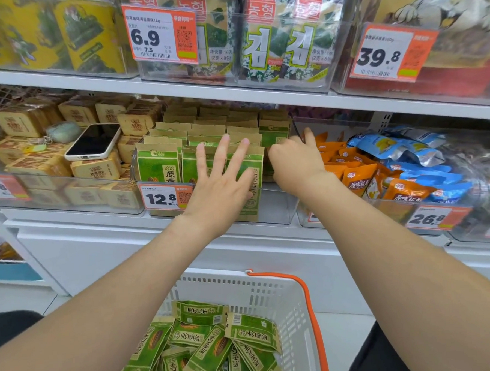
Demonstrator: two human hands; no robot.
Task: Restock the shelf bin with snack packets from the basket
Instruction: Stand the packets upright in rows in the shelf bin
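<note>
Green sunflower-seed packets [157, 167] fill the clear shelf bin [276, 209], with more in the near basket [272, 291]. Your left hand [224, 183] presses the front row, fingers wide. Your right hand [293, 163] curls at the bin's right, grip unclear.

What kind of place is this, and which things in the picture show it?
Most likely a shop's snack aisle, perhaps a supermarket or convenience store. An orange price tag hangs on a clear shelf bin of green snack packets, and a white shopping basket is below.
</note>
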